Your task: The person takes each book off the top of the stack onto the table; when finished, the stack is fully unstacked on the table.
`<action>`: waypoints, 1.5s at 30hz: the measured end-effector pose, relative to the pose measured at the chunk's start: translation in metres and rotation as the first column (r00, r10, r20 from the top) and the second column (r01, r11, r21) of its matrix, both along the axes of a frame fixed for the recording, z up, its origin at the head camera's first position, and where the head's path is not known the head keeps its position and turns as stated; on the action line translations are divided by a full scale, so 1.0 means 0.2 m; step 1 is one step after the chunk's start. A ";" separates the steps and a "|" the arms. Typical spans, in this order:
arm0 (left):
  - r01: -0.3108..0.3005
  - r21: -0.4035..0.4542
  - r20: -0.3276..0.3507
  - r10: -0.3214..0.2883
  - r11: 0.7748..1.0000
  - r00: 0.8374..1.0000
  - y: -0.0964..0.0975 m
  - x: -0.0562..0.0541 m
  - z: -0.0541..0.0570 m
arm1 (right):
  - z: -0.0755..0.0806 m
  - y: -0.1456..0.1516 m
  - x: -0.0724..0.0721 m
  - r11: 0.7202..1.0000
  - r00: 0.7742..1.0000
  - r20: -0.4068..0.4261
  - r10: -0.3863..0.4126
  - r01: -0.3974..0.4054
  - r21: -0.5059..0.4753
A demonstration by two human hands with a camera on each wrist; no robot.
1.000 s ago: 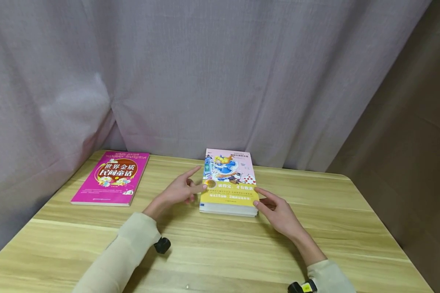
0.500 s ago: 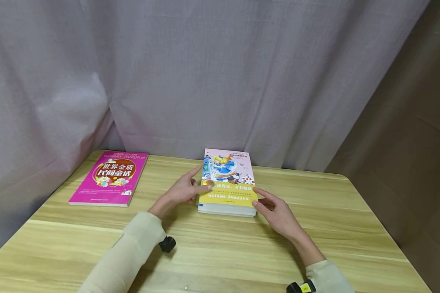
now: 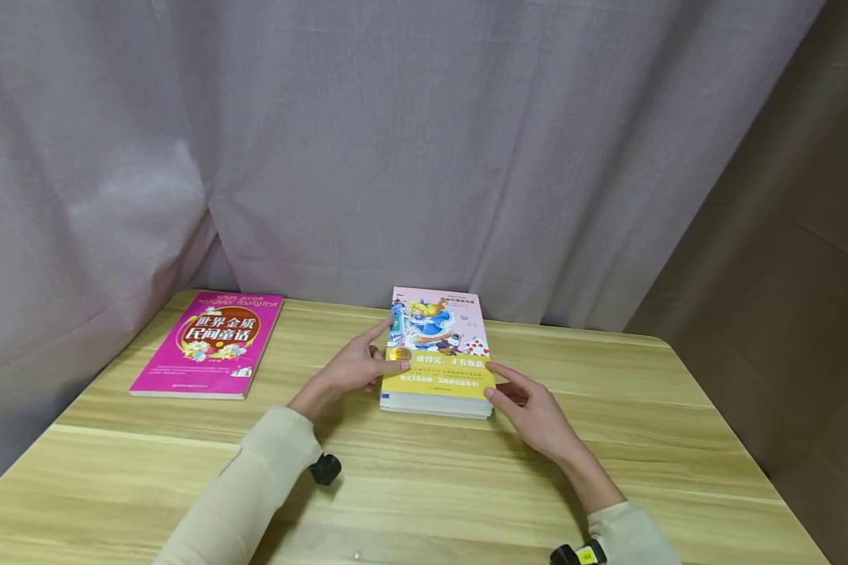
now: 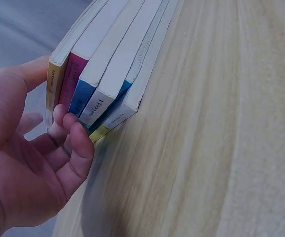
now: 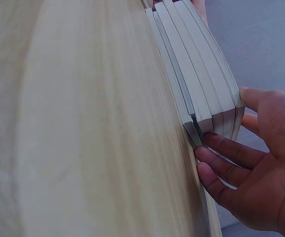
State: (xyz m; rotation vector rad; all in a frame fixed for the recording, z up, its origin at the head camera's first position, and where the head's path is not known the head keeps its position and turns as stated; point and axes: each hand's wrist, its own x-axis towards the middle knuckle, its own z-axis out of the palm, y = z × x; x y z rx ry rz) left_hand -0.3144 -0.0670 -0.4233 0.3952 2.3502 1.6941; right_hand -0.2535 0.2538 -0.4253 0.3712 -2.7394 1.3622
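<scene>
A stack of several paperback books (image 3: 436, 405) lies on the wooden table, topped by a pink and yellow book (image 3: 441, 326) with a cartoon girl in blue. My left hand (image 3: 353, 365) is at its left side, the thumb on the top cover and the index finger along the edge. In the left wrist view, loosely bent fingers (image 4: 81, 145) rest against the coloured spines (image 4: 83, 96). My right hand (image 3: 537, 416) touches the stack's right side with thumb and fingertips. The right wrist view shows its fingers (image 5: 231, 163) beside the lower books' page edges (image 5: 196, 64), slightly uneven.
A magenta book (image 3: 212, 345) lies flat at the table's back left. Grey curtains (image 3: 360, 141) hang behind the table (image 3: 410, 486) and along its right side. Small black wrist cameras (image 3: 325, 469) are at both cuffs.
My left hand has moved slightly right and its thumb now lies over the top book's cover. My right hand stays at the stack's right side. The view has shifted slightly.
</scene>
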 end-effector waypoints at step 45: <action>0.075 0.232 0.211 -0.126 0.970 0.969 -0.12 0.01 -0.01 | 0.01 0.00 0.03 0.997 0.999 0.034 0.025 -0.027 0.077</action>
